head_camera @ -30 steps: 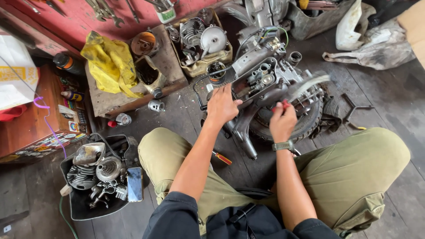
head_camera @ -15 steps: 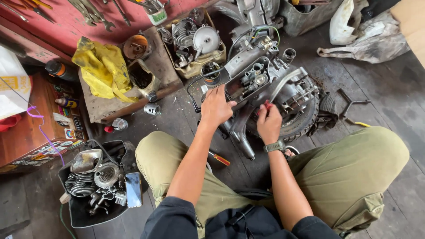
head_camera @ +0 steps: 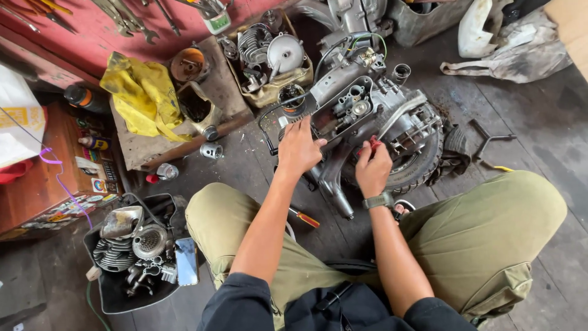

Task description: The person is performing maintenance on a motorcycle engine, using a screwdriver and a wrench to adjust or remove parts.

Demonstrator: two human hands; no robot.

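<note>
A greasy grey scooter engine [head_camera: 367, 116] with a small tyre [head_camera: 422, 165] lies on the dark floor in front of my knees. My left hand [head_camera: 299, 147] presses flat on the engine's near left edge, fingers spread on the casing. My right hand [head_camera: 372, 167] is closed around a red-handled tool [head_camera: 374, 144] whose tip points into the engine's middle. A watch sits on my right wrist. A second screwdriver with a red and yellow handle [head_camera: 305, 217] lies on the floor between my legs.
A black tub [head_camera: 116, 288] of engine parts and a phone stands at lower left. A wooden board [head_camera: 153, 150] holds a yellow rag [head_camera: 144, 95] and cans. A box of parts [head_camera: 269, 55] sits behind, spanners on a red surface [head_camera: 92, 30], white bags [head_camera: 508, 43] upper right.
The view has shifted so the engine sits lower in frame. Both hands have stayed on the engine; my right hand has moved slightly left and closer in with the red tool.
</note>
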